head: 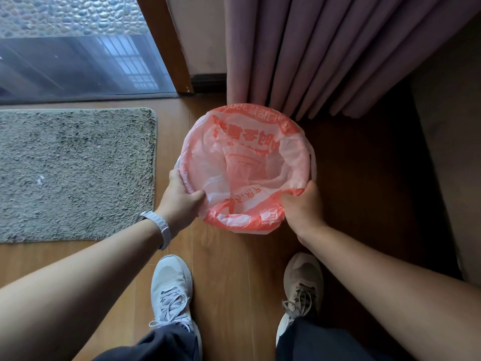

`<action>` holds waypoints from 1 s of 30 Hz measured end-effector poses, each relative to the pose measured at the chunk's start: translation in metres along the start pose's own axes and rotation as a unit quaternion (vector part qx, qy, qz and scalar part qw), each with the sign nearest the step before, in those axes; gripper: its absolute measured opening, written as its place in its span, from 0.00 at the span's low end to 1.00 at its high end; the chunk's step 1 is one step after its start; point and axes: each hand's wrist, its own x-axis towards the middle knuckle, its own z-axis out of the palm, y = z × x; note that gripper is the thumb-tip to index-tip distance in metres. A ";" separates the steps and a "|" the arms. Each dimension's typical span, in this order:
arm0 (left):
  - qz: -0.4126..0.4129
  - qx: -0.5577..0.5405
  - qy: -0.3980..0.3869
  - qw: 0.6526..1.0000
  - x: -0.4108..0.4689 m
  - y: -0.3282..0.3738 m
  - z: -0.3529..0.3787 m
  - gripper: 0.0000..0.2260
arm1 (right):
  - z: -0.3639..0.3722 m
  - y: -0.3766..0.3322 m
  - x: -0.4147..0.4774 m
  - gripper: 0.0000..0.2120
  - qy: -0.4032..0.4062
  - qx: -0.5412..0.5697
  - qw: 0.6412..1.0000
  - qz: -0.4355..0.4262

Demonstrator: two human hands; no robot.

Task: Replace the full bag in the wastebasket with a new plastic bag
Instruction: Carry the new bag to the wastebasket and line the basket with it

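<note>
Bag: an orange and white plastic bag (247, 157) is spread open in a round shape, near the middle of the view.
Wastebasket: it is hidden under the bag, which is folded over its edge.
Left hand: the left hand (179, 196) grips the bag's edge at 8 o'clock on the ring, thumb on top and fingers curled under.
Right hand: the right hand (302, 204) grips the edge at 4 o'clock, fingers curled tight on the plastic.
Watch: a white watch (161, 227) is on the left wrist.
Floor: brown wood floor (229, 269).
Rug: a fuzzy grey rug (73, 173) lies at 9 o'clock.
Curtain: a purple curtain (325, 53) hangs at 1 o'clock, just behind the bag.
Shoes: two light shoes (171, 290) at 6 o'clock.
</note>
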 end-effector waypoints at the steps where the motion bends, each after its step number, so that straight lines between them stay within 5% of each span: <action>1: -0.002 -0.004 0.000 1.000 -0.001 -0.001 -0.001 0.19 | -0.002 0.001 0.000 0.24 -0.010 0.003 1.000 -0.004; 9: 0.062 0.058 0.042 0.995 0.002 0.014 -0.016 0.23 | -0.035 -0.016 0.000 0.20 -0.005 -0.065 0.989 -0.132; 16: 0.118 0.164 0.077 0.976 0.046 0.041 -0.018 0.29 | -0.025 -0.053 0.045 0.26 0.032 -0.238 0.930 -0.280; 20: 0.136 0.204 0.091 0.965 0.072 0.066 -0.003 0.26 | -0.008 -0.072 0.075 0.26 0.012 -0.256 0.928 -0.270; 24: 0.137 0.253 0.101 0.952 0.083 0.071 0.004 0.17 | -0.005 -0.075 0.093 0.09 -0.006 -0.248 0.937 -0.247; 30: 0.118 0.245 0.112 0.956 0.089 0.067 0.003 0.12 | -0.005 -0.074 0.100 0.08 -0.008 -0.263 0.941 -0.214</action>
